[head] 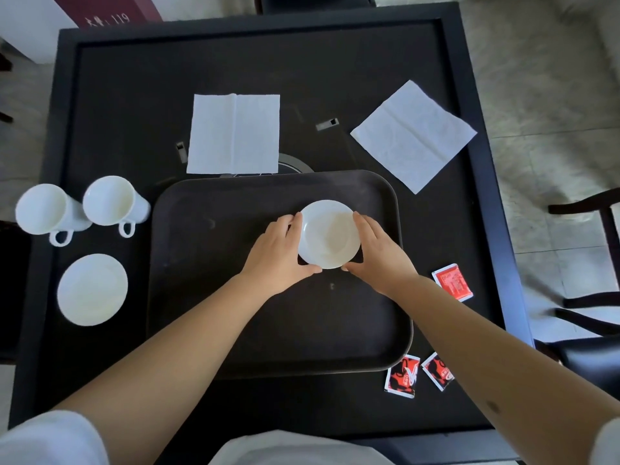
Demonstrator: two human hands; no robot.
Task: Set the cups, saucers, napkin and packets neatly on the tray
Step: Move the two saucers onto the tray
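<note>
A white saucer (328, 233) is over the right part of the dark tray (214, 297). My left hand (280, 255) grips its left rim and my right hand (379, 251) grips its right rim. A second white saucer (92, 289) lies on the table left of the tray. Two white cups (43, 209) (112, 201) stand behind that saucer. One white napkin (234, 133) lies flat behind the tray, another napkin (413, 135) at the back right. A red packet (453, 282) lies right of the tray, and two red-and-black packets (402, 375) (437, 370) lie at its near right corner.
The black square table (134, 95) has a raised rim. Small metal parts (327, 124) (181, 151) sit on it near the napkins. Dark chairs (590, 256) stand to the right, over a pale tiled floor. A maroon box (110, 10) is at the far left.
</note>
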